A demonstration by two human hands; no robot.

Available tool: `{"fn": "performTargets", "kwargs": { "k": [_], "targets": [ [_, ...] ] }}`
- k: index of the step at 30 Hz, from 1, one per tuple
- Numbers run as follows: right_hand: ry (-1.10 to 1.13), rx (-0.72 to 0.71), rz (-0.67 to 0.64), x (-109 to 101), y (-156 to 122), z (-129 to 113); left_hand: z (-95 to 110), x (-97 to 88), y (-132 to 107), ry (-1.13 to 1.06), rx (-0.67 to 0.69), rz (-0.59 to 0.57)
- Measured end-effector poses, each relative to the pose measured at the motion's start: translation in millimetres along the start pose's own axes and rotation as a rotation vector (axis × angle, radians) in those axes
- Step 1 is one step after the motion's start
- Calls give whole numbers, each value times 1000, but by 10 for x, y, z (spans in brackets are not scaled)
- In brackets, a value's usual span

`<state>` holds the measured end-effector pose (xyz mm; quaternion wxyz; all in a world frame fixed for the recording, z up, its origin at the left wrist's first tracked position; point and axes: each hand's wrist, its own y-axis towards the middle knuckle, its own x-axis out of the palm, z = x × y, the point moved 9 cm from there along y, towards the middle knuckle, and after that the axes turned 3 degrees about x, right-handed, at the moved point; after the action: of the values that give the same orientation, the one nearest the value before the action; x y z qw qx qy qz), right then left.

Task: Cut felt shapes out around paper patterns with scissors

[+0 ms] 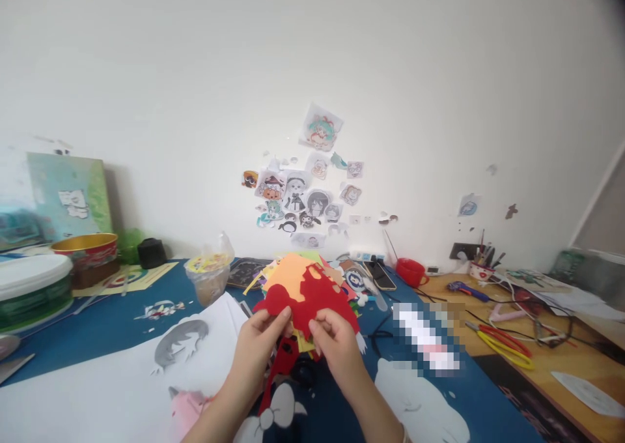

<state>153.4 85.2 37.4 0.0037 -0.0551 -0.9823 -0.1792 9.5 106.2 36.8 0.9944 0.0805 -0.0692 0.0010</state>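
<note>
Both my hands hold up a red cut-out sheet of felt or paper point(312, 300) over the blue table point(117, 326). My left hand point(261, 345) pinches its lower left edge. My right hand point(334, 342) pinches its lower middle edge, fingers curled. Behind the red piece lies a stack of coloured sheets, with an orange sheet point(290, 275) on top. A red strip point(280, 365) hangs or lies just below my hands.
A white sheet with a grey cut-out point(180, 345) lies to the left. A plastic cup point(211, 279), a gold-rimmed bowl point(86, 251) and a white tub point(32, 286) stand further left. At right are a red cup point(411, 271), a phone point(381, 275) and scissors point(502, 345). Stickers cover the wall point(303, 195).
</note>
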Motion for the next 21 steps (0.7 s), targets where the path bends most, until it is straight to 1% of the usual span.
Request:
{"fn": "performTargets", "kwargs": {
  "k": [4,7,9,11,13,16,19,21],
  "targets": [
    [11,-2,18,-38,4,-14,-52,24,10,-12,-51,-28],
    [4,-1,6,-32,7,-16,-82,62,36,-103,-56,-70],
    [2,7,-25,3,1,-11,-124,74,46,-194,-86,-67],
    [-27,18,-85,73,-20,-14,-144,78,53,-292,-103,-55],
    [-125,30,-160,167,-66,-25,-122,53,71,-366,-95,-38],
    [-355,16,-294,338,-179,-59,-43,-67,140,-401,-54,4],
    [-564,-75,-429,505,-309,-96,54,-199,235,-424,13,11],
    [-718,-168,-476,573,-375,-100,78,-287,285,-446,43,33]
  ]
}}
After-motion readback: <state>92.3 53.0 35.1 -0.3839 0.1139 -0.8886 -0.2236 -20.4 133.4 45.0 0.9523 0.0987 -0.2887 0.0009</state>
